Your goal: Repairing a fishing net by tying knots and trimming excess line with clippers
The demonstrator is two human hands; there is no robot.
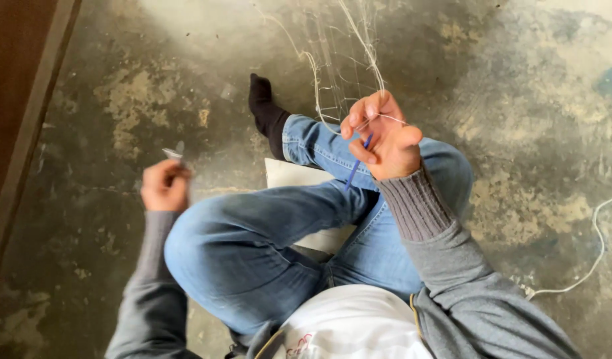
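Netting step: right hand (pixel 385 143) pinches white twine (pixel 369 50) and blue needle (pixel 356 166); left hand (pixel 165 186) grips small blade (pixel 175 151); tension needed.

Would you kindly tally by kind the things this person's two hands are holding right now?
Small pale tool in the left hand: 1
Blue rod in the right hand: 1
White netting: 1
Total: 3

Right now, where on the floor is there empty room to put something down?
Bare concrete floor lies right of the right hand, above the white cord, and between the left hand and brown board. It's crowded around the net threads and sock.
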